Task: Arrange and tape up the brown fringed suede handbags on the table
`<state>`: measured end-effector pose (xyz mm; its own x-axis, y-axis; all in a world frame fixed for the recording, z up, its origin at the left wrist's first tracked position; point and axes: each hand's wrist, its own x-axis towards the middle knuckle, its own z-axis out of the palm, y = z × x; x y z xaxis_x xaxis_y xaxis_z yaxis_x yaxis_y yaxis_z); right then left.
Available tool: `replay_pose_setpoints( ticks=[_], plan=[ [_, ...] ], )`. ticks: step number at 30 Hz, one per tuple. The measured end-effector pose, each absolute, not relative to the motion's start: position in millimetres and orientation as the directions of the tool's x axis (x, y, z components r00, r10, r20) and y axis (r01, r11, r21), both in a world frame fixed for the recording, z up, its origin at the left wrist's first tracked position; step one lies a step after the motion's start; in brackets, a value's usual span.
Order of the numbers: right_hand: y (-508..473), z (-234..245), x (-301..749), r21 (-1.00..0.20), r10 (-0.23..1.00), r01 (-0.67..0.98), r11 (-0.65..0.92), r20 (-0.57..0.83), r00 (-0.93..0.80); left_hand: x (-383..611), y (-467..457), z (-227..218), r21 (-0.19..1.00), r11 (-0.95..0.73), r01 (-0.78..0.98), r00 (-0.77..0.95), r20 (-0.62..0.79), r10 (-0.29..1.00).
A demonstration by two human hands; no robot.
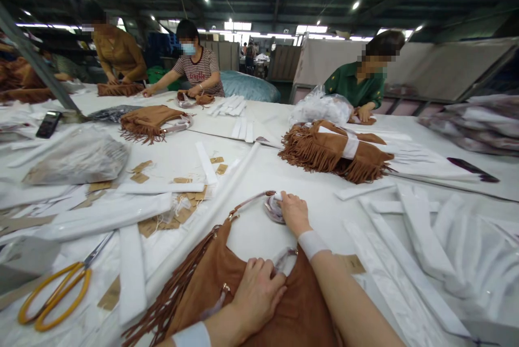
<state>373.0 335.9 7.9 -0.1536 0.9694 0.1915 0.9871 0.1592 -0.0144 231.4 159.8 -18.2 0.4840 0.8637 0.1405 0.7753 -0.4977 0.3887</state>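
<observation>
A brown fringed handbag [300, 304] lies on the white table right in front of me. My left hand [259, 293] rests on it near the opening, fingers curled against the bag beside a clear-wrapped metal fitting [287, 260]. My right hand [294, 212] is closed on the bag's strap [253, 198] at the far side of the loop. Part of that strap is bundled in clear or whitish wrapping [274, 211] under the fingers. Long fringe [190, 271] hangs along the bag's left side. What exactly the fingertips pinch is partly hidden.
Yellow-handled scissors [60, 295] lie at left near brown tags [186, 209] and white strips [132, 274]. More white strips [425, 233] cover the right. Further off are finished-looking fringed bags [336, 147], a plastic-wrapped bundle [81, 155], a phone [48, 124] and co-workers.
</observation>
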Motion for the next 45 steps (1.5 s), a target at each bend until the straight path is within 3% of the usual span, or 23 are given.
replay_pose_setpoints(
  ticks=[10, 16, 20, 24, 27, 31, 35, 37, 40, 43, 45],
  plan=[
    [368, -11, 376, -0.083, 0.973, 0.98, 0.179, 0.163, -0.164, 234, 179, -21, 0.33, -0.53, 0.781, 0.512, 0.148, 0.846],
    [351, 14, 375, -0.179, 0.962, 0.956, 0.234, 0.187, -0.2, 232, 178, -18, 0.323, -0.523, 0.789, 0.503, 0.149, 0.851],
    [277, 47, 379, -0.235, 0.917, 0.913, 0.333, 0.306, -0.256, 229, 173, -13, 0.375, -0.503, 0.779, 0.491, 0.135, 0.861],
    [142, 59, 383, -0.26, 0.87, 0.888, 0.38, 0.426, -0.248, 227, 170, -12, 0.438, -0.502, 0.746, 0.488, 0.154, 0.859],
    [47, 38, 385, -0.201, 0.816, 0.852, 0.483, 0.455, -0.355, 222, 174, -5, 0.498, -0.508, 0.703, 0.496, 0.168, 0.852],
    [-9, 1, 391, -0.077, 0.819, 0.894, 0.442, 0.44, -0.367, 209, 170, 23, 0.591, -0.513, 0.623, 0.512, 0.188, 0.838],
    [-1, -13, 390, -0.143, 0.828, 0.892, 0.429, 0.456, -0.325, 178, 107, 47, 0.644, -0.532, 0.549, 0.489, 0.269, 0.83],
    [9, -15, 383, -0.196, 0.842, 0.892, 0.408, 0.459, -0.284, 156, 60, 45, 0.636, -0.578, 0.511, 0.491, 0.336, 0.804],
    [20, -16, 374, -0.229, 0.856, 0.9, 0.372, 0.46, -0.237, 122, -2, 20, 0.525, -0.655, 0.543, 0.48, 0.445, 0.756],
    [20, -14, 372, -0.231, 0.85, 0.894, 0.384, 0.467, -0.244, 96, -30, -14, 0.403, -0.655, 0.639, 0.472, 0.468, 0.748],
    [10, -10, 376, -0.224, 0.835, 0.887, 0.404, 0.486, -0.258, 87, -34, -28, 0.387, -0.637, 0.667, 0.445, 0.478, 0.757]
  ],
)
